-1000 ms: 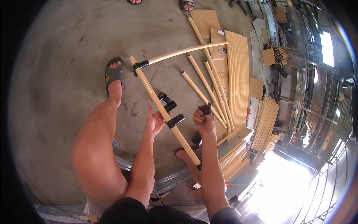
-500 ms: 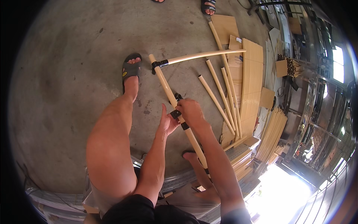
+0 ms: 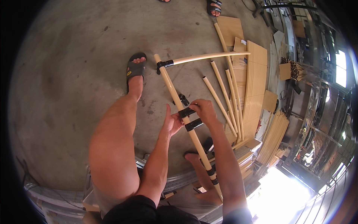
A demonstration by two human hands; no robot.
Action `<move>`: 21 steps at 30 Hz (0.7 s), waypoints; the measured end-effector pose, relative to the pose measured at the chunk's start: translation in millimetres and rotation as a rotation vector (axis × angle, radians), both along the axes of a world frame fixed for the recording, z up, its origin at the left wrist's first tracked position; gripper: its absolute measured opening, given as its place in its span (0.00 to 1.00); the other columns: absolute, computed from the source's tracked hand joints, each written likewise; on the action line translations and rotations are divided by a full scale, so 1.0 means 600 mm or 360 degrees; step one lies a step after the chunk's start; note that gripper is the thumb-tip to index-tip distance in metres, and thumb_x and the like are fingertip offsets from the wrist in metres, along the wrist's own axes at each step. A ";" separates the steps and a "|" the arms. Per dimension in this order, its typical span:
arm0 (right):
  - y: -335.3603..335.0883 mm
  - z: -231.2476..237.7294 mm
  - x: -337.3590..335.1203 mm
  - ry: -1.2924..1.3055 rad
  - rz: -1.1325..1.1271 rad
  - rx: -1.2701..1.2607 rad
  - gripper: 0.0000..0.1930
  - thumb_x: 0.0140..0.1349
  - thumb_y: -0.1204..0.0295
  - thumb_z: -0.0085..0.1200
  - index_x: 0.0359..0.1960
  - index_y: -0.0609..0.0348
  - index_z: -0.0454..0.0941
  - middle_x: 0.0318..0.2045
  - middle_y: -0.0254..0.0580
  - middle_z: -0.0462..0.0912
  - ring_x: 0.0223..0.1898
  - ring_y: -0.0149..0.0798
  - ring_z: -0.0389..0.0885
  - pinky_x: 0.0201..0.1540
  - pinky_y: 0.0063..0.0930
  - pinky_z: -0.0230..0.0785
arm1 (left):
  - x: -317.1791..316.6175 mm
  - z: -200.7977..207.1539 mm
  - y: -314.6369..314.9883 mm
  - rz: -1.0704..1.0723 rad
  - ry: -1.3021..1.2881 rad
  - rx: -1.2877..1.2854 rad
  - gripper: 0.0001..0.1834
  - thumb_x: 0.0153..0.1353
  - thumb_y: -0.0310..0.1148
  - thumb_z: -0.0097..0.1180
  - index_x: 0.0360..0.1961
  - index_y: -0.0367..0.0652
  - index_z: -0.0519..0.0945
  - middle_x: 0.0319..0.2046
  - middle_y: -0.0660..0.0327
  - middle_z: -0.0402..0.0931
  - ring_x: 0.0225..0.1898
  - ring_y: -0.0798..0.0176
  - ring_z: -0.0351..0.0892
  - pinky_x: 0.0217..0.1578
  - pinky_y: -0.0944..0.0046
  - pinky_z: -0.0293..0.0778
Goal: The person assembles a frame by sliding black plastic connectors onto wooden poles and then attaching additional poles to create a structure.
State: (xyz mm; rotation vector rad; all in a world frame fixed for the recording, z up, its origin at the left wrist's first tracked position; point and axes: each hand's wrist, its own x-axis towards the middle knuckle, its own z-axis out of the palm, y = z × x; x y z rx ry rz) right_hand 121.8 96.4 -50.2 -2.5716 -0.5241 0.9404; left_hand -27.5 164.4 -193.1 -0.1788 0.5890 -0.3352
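A long beige pipe slants in front of me, with several black pipe joints along it. My right hand pinches the outer end of one black pipe joint at mid-length. Just below it another black joint sticks out to the right; above is a further black joint. Against the pipe's left side rests my left hand, thumb raised apart and palm turned up, its fingertips partly hidden by the pipe. At the far end, a black corner joint connects a crosswise beige pipe.
Several loose beige pipes lie on the floor at right, beside a stack of beige strips and cardboard. Metal racks stand farther right. Another person's sandalled foot is at the top.
My right hand has moved slightly right, to the outer end of the joint. Two joints now point right from the pipe, showing more fully. My left hand stays beside the pipe.
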 end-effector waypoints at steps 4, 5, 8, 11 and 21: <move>0.014 -0.005 0.001 0.0001 0.0051 0.0051 0.09 0.58 0.70 0.62 0.36 0.63 0.85 0.29 0.53 0.84 0.34 0.52 0.84 0.40 0.39 0.73 | 0.003 0.012 0.007 0.0000 -0.0005 0.0029 0.58 0.56 0.83 0.27 0.52 0.32 0.77 0.40 0.56 0.79 0.34 0.63 0.71 0.39 0.65 0.67; 0.019 -0.004 0.000 0.0033 0.0065 -0.0008 0.09 0.58 0.70 0.62 0.36 0.62 0.85 0.30 0.53 0.84 0.34 0.53 0.84 0.40 0.40 0.73 | 0.006 0.018 0.008 -0.0009 0.0040 0.0053 0.58 0.56 0.83 0.27 0.53 0.33 0.77 0.41 0.56 0.78 0.35 0.63 0.72 0.40 0.64 0.67; 0.033 0.004 -0.009 0.0016 0.0165 -0.0150 0.09 0.59 0.69 0.61 0.35 0.62 0.85 0.31 0.53 0.84 0.35 0.55 0.83 0.41 0.43 0.73 | 0.010 0.027 0.007 -0.0011 0.0102 0.0082 0.57 0.57 0.83 0.28 0.54 0.33 0.75 0.44 0.57 0.77 0.39 0.63 0.73 0.43 0.63 0.69; 0.046 0.005 -0.027 -0.0178 0.0298 -0.0228 0.09 0.59 0.69 0.61 0.35 0.61 0.85 0.32 0.53 0.83 0.36 0.56 0.82 0.42 0.44 0.73 | -0.003 0.007 -0.002 0.0052 -0.0007 0.0039 0.52 0.60 0.79 0.34 0.55 0.34 0.74 0.45 0.59 0.77 0.42 0.63 0.74 0.45 0.63 0.70; 0.006 0.000 -0.022 -0.0177 -0.0054 -0.0010 0.07 0.59 0.71 0.58 0.34 0.61 0.84 0.34 0.52 0.83 0.39 0.56 0.81 0.44 0.45 0.73 | -0.014 -0.022 -0.015 0.0139 -0.0283 0.0107 0.24 0.64 0.48 0.62 0.53 0.41 0.77 0.44 0.62 0.79 0.34 0.72 0.73 0.37 0.68 0.70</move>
